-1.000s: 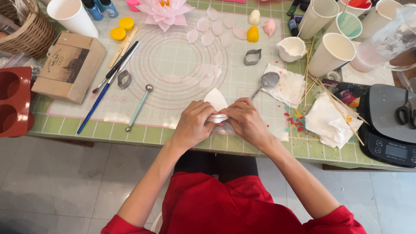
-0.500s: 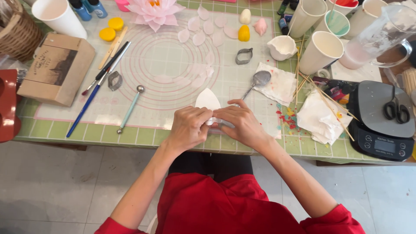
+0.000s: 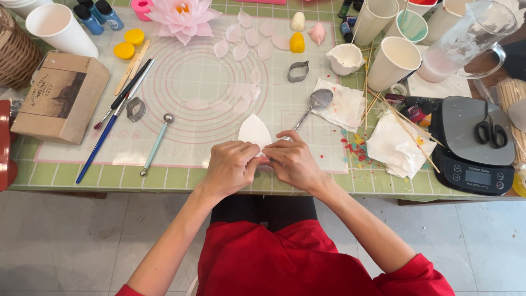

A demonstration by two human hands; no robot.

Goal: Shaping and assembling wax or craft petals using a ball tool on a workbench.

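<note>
My left hand (image 3: 230,164) and my right hand (image 3: 294,160) meet at the near edge of the translucent baking mat (image 3: 186,87). Together they pinch the base of a white pointed petal (image 3: 254,131), whose tip points away from me. A metal spoon (image 3: 316,101) lies just beyond my right hand, its bowl on a stained paper towel (image 3: 342,107). A ball-tipped modelling tool (image 3: 156,143) lies left of my left hand.
A pink lotus flower (image 3: 182,16) and several loose petals (image 3: 249,38) sit at the far side. A cardboard box (image 3: 60,96), brushes (image 3: 118,104) and a cutter (image 3: 135,108) lie left. Paper cups (image 3: 392,61), skewers, crumpled tissue (image 3: 397,145) and a scale with scissors (image 3: 476,145) crowd the right.
Both hands stay pinched on the white petal. The view has shifted slightly; the hands sit a little lower and more central on the mat edge.
</note>
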